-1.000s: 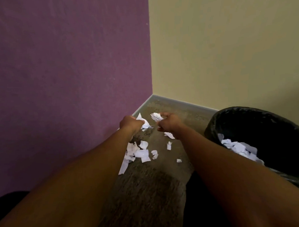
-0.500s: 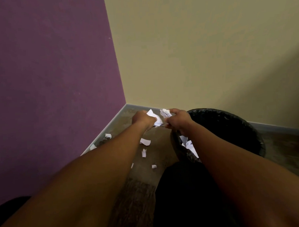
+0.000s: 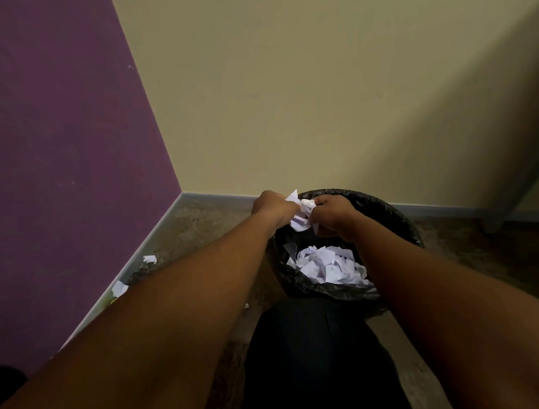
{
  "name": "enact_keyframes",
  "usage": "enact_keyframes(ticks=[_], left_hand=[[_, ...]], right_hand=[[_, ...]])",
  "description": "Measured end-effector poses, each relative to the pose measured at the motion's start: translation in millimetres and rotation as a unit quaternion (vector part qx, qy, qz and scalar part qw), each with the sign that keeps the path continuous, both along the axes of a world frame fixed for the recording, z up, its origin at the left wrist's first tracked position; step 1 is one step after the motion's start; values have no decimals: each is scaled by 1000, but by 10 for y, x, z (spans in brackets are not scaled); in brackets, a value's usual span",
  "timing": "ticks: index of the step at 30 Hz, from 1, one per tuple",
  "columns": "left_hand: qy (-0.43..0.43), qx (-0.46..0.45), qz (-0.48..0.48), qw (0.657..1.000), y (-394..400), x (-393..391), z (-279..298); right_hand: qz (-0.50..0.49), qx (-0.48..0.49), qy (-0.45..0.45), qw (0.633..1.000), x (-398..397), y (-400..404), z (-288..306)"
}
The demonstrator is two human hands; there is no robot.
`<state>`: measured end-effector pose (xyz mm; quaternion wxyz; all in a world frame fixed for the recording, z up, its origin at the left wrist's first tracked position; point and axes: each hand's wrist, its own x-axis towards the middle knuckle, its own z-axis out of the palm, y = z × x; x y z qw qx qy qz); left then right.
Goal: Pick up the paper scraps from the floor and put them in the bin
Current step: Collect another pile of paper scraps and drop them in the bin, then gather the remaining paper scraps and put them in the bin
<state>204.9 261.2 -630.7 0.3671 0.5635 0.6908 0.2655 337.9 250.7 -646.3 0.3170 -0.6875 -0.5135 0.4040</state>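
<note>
— White paper scraps [image 3: 300,217]! Who holds them?
— Both hands. The left hand [image 3: 273,208] and right hand [image 3: 332,213] have fingers curled tight around them.
— Where is the bin [image 3: 395,217]?
— Right under the fingers.

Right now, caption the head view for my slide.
Both hands hold paper scraps over the black bin.

I'm in a plain indoor room corner. A purple wall [image 3: 59,151] meets a beige wall [image 3: 319,94], with grey skirting [image 3: 218,196], a worn floor [image 3: 201,226] and a lined bin [image 3: 395,212].
</note>
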Motion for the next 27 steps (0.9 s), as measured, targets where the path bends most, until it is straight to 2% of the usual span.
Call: enact_keyframes(ticks=[3,5,10,13,16,19,27], left_hand=[[-46,-18,-65,997,32,39,-66],[-75,-35,-107,991,54,16,-130],[-157,-30,-158,974,104,-202,-193],[-182,17,-139,973,131,-426,-158],[-178,56,-113,976,214,-738,-160],[-169,69,-97,978,302,-1117,-213],[-153,56,-4,987,533,-2106,-527]], right_hand=[[33,-54,-59,996,51,4,-6],[38,-70,-67,995,42,11,-14],[-1,-38,-97,995,-94,97,-3],[-12,-1,-117,993,-336,215,105],[-19,48,-171,984,-709,359,222],[-9,62,-180,982,-1143,458,310],[26,2,-230,973,-2228,625,66]])
